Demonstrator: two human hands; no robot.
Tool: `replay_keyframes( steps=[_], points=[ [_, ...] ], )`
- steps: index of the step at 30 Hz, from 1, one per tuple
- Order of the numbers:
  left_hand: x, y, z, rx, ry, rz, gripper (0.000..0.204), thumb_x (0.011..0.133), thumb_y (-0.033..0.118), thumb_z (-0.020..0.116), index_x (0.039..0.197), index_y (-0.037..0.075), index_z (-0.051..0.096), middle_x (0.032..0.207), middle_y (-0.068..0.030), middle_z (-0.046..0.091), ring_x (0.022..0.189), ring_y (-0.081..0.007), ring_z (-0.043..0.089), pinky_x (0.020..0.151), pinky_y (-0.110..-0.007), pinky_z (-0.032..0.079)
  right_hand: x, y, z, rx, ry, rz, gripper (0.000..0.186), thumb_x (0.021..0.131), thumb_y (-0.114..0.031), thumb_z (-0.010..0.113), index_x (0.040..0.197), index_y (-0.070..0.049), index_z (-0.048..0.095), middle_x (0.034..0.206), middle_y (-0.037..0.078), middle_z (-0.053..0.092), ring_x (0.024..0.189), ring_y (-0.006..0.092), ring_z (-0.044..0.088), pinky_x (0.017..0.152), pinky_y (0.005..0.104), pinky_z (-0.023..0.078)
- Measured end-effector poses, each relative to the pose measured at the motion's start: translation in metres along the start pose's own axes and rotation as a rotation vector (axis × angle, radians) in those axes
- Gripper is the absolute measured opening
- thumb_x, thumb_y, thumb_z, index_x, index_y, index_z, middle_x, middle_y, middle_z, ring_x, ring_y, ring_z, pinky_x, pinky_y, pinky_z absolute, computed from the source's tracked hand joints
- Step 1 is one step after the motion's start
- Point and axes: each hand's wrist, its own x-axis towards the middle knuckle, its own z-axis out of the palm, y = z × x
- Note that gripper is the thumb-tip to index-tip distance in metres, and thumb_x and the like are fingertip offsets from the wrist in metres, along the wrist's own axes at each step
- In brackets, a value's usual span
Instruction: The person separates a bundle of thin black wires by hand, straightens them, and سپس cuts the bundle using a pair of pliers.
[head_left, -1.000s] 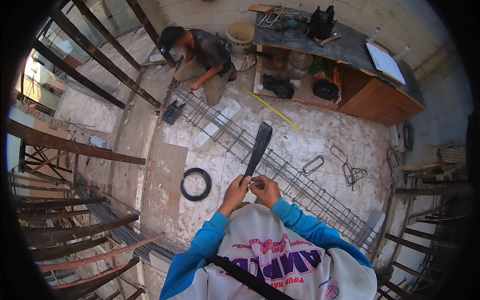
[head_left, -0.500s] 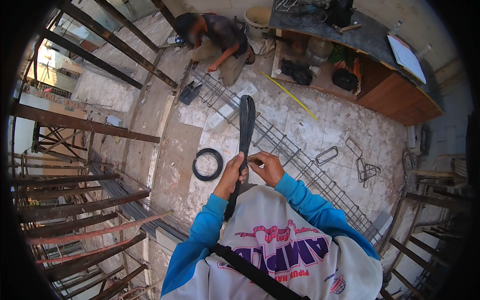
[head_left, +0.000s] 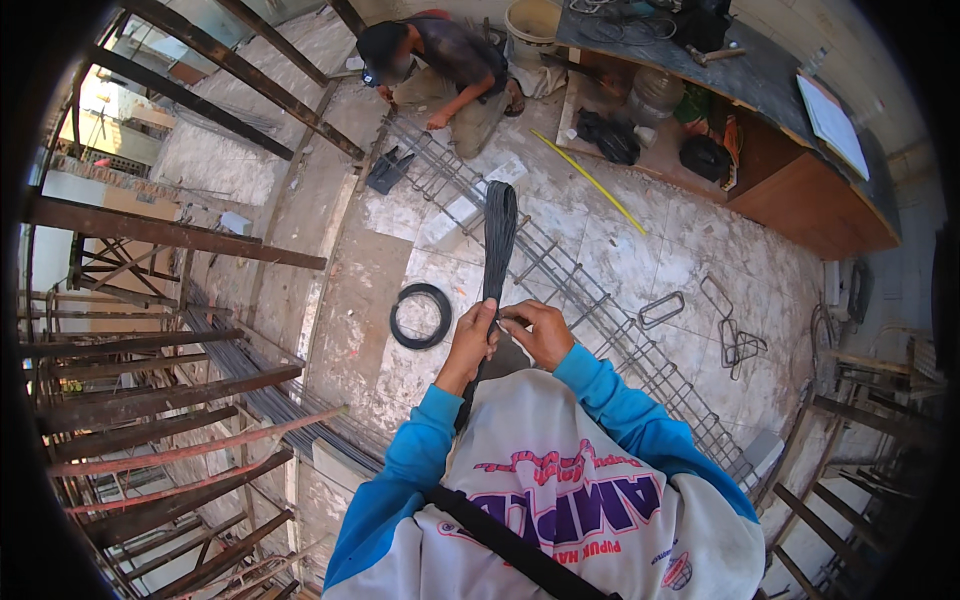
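A thick bundle of dark binding wire [head_left: 501, 235], bent into a loop at its far end, stands up in front of my body. My left hand [head_left: 469, 347] is wrapped round its middle, and the bundle's lower end hangs below that hand toward my lap. Just right of the grip, my right hand [head_left: 540, 334] is closed in a pinch beside the bundle. Whatever lies between those fingertips is too small to make out. On the floor to the left lies a round coil of dark wire [head_left: 421, 316].
A long rebar cage [head_left: 590, 310] runs diagonally across the tiled floor. At its far end a person [head_left: 455, 80] crouches. Bent stirrups [head_left: 738, 345] and a yellow strip [head_left: 590, 182] lie to the right. A dark-topped desk [head_left: 790, 160] stands far right; timber beams [head_left: 180, 243] cross the left.
The view has shifted slightly, so the surroundings sit a little farther right. My left hand keeps its grip on the wire bundle, and my right fingers remain pinched beside it.
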Motion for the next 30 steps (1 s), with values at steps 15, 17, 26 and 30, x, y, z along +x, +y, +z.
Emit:
replay_keyframes(
  steps=[15, 17, 26, 30],
  points=[
    [0.123, 0.047, -0.032, -0.025, -0.015, 0.016, 0.042, 0.095, 0.046, 0.048, 0.086, 0.005, 0.053, 0.056, 0.0012, 0.045, 0.044, -0.0064, 0.041, 0.039, -0.024, 0.033, 0.117, 0.032, 0.013, 0.196, 0.12, 0.276, 0.023, 0.083, -0.014, 0.07, 0.097, 0.004, 0.067, 0.085, 0.009, 0.066, 0.076, 0.0136, 0.063, 0.068, 0.0276, 0.051],
    [0.144, 0.036, -0.045, 0.225, 0.093, 0.167, 0.044, 0.094, 0.047, 0.048, 0.086, 0.004, 0.053, 0.06, -0.0074, 0.051, 0.046, -0.0184, 0.047, 0.043, -0.033, 0.037, 0.139, 0.037, 0.014, 0.195, 0.048, 0.351, 0.023, 0.084, -0.015, 0.069, 0.098, 0.003, 0.067, 0.085, 0.008, 0.067, 0.074, 0.0133, 0.063, 0.067, 0.0271, 0.051],
    [0.174, 0.093, -0.098, 0.708, 0.113, 0.247, 0.051, 0.092, 0.054, 0.045, 0.099, 0.005, 0.054, 0.07, -0.0246, 0.061, 0.071, -0.0456, 0.059, 0.058, -0.05, 0.043, 0.218, 0.05, 0.024, 0.606, -0.175, 0.619, 0.025, 0.085, -0.017, 0.068, 0.1, 0.002, 0.064, 0.082, 0.005, 0.065, 0.069, 0.0121, 0.062, 0.063, 0.0265, 0.053],
    [0.173, 0.115, -0.111, 0.706, 0.148, 0.254, 0.046, 0.093, 0.048, 0.049, 0.094, 0.002, 0.053, 0.071, -0.0248, 0.058, 0.07, -0.0419, 0.058, 0.06, -0.044, 0.043, 0.239, 0.044, 0.033, 0.594, -0.259, 0.645, 0.022, 0.085, -0.017, 0.068, 0.096, 0.001, 0.061, 0.083, 0.006, 0.064, 0.07, 0.0134, 0.063, 0.063, 0.0275, 0.054]
  ],
)
